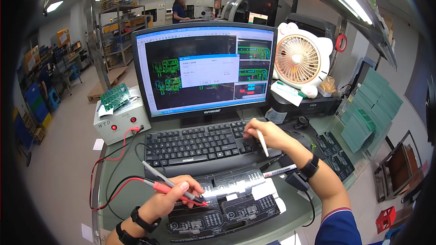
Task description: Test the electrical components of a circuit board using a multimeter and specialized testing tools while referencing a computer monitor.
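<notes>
My left hand (182,192) is closed around a red test probe (162,188) and a grey, black-tipped probe (156,171). Their tips point down at a black circuit board panel (196,221) covered with rows of small pads; I cannot tell whether they touch it. A strip of light glares off the panel's middle. My right hand (269,134) is over the number pad of the black keyboard (193,147), its fingers bent around a white pen-like stick (262,142). Behind the keyboard, the monitor (190,100) shows a light dialog box over green circuit drawings.
A white box (113,124) carries green circuit boards (115,97) at left, with red and black leads trailing from it. At right are a lit cat-shaped fan (297,59), a black printer (309,106), dark boards (336,152) and green sheets (372,109). A person (178,9) stands far back.
</notes>
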